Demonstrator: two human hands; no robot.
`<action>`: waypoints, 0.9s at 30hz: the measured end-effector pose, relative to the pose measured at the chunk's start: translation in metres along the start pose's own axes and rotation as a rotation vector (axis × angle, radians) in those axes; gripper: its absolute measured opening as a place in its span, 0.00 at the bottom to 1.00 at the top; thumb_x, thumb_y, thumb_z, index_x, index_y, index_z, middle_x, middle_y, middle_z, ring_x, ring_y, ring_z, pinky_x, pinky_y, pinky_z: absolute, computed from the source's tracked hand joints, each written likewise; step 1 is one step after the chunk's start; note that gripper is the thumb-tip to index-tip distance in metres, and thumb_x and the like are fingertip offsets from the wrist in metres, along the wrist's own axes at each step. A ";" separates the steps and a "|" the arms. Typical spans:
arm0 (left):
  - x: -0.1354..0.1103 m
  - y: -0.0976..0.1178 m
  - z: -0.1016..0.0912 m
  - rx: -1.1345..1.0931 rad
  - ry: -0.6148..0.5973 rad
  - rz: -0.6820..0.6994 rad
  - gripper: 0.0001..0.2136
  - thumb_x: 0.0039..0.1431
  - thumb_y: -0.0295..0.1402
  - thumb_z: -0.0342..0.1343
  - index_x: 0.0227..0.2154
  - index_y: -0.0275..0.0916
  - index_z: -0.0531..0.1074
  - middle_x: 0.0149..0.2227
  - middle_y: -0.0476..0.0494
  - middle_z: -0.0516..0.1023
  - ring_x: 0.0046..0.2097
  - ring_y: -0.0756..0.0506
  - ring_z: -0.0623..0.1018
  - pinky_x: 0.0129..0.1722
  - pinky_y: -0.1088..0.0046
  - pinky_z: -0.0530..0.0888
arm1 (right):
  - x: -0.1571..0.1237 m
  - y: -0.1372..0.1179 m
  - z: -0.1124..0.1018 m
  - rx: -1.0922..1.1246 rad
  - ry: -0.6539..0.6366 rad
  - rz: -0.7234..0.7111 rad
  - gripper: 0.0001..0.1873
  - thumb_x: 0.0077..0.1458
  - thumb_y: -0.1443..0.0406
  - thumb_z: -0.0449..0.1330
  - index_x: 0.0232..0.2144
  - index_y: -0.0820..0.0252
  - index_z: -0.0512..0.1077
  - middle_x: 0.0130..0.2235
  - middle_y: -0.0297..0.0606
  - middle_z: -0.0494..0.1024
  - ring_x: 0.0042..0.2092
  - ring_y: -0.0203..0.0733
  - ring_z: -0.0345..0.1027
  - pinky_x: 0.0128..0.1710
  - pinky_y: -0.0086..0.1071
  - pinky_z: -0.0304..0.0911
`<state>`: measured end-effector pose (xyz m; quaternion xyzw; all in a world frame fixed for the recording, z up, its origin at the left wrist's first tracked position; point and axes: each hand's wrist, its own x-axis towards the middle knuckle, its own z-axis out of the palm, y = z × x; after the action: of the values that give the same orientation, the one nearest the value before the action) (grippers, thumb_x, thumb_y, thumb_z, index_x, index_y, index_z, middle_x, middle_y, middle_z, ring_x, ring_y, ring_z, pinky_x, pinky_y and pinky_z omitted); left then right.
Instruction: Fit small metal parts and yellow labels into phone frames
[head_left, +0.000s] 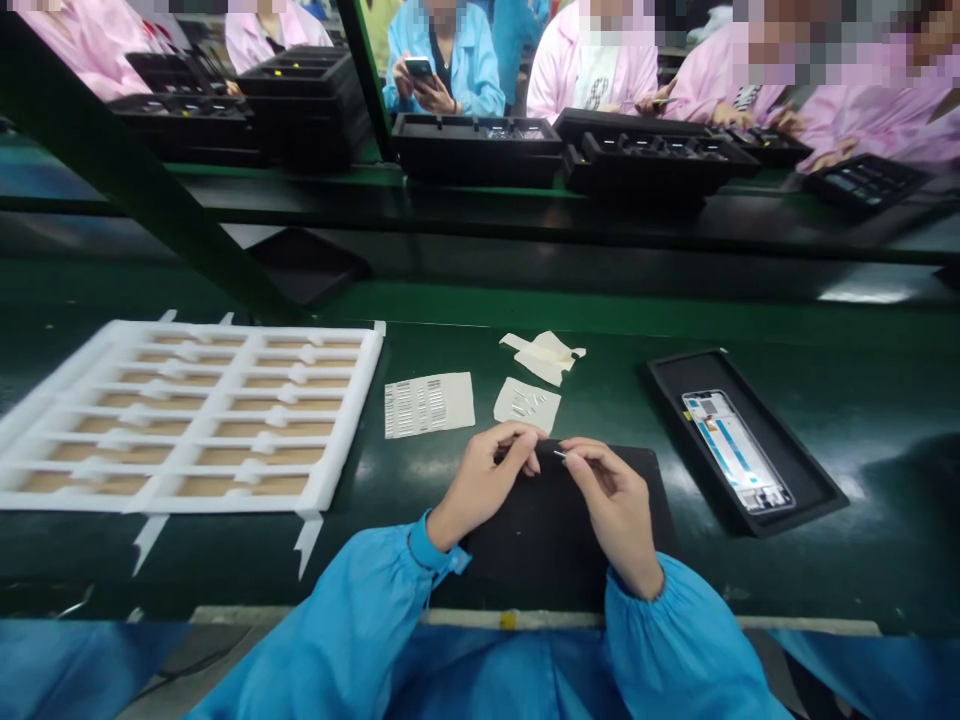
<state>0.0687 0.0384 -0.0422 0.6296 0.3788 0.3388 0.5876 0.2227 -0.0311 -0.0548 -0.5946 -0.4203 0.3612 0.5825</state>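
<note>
My left hand [486,482] and my right hand [616,505] are held close together over a black mat [547,540] at the near edge of the green bench. Both hands have their fingers pinched. The right hand's thumb and forefinger pinch a tiny dark strip [560,455]. The left hand's fingertips pinch a thin small piece I cannot make out. Just beyond the hands lie a paper sheet with rows of small strips [429,404] and a smaller sheet with a few small parts [526,404].
A white foam tray [187,415] with several slots lies at the left. A black tray [742,440] at the right holds a phone frame [736,450]. Crumpled backing paper [546,355] lies further back. Black trays and seated people in pink and blue coats line the far side.
</note>
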 end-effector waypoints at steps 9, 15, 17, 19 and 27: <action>0.001 -0.008 -0.001 0.064 0.008 0.013 0.11 0.65 0.38 0.54 0.40 0.37 0.76 0.28 0.48 0.77 0.31 0.49 0.78 0.36 0.75 0.73 | 0.006 0.014 -0.005 0.180 -0.044 0.220 0.11 0.53 0.55 0.66 0.33 0.56 0.78 0.44 0.40 0.79 0.42 0.43 0.72 0.46 0.39 0.67; 0.002 -0.019 -0.001 0.519 0.027 0.214 0.10 0.68 0.35 0.50 0.44 0.41 0.76 0.44 0.44 0.81 0.49 0.43 0.79 0.52 0.64 0.71 | 0.027 0.013 -0.010 -0.237 -0.025 -0.027 0.11 0.56 0.56 0.62 0.30 0.57 0.76 0.46 0.44 0.78 0.47 0.49 0.71 0.47 0.45 0.66; 0.002 -0.025 0.000 0.761 -0.020 0.305 0.12 0.68 0.34 0.51 0.51 0.43 0.73 0.56 0.42 0.75 0.61 0.39 0.70 0.62 0.55 0.63 | 0.041 0.018 -0.008 -0.473 0.008 -0.211 0.09 0.59 0.59 0.59 0.31 0.57 0.75 0.47 0.45 0.76 0.50 0.51 0.69 0.51 0.48 0.64; 0.001 -0.030 0.001 0.927 -0.064 0.315 0.16 0.68 0.34 0.51 0.57 0.42 0.67 0.63 0.41 0.67 0.66 0.37 0.62 0.65 0.51 0.58 | 0.055 0.025 -0.003 -0.640 -0.017 -0.353 0.08 0.60 0.62 0.56 0.33 0.57 0.75 0.48 0.46 0.76 0.51 0.52 0.67 0.52 0.49 0.63; 0.001 -0.035 0.001 1.057 -0.074 0.293 0.18 0.69 0.36 0.48 0.59 0.41 0.65 0.61 0.39 0.69 0.65 0.38 0.65 0.65 0.52 0.60 | 0.076 0.043 0.011 -0.842 -0.136 -0.517 0.12 0.63 0.66 0.51 0.35 0.57 0.74 0.48 0.48 0.75 0.50 0.53 0.67 0.50 0.49 0.63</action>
<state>0.0671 0.0399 -0.0774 0.8966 0.3849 0.1584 0.1512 0.2453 0.0444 -0.0934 -0.6296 -0.7004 0.0419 0.3336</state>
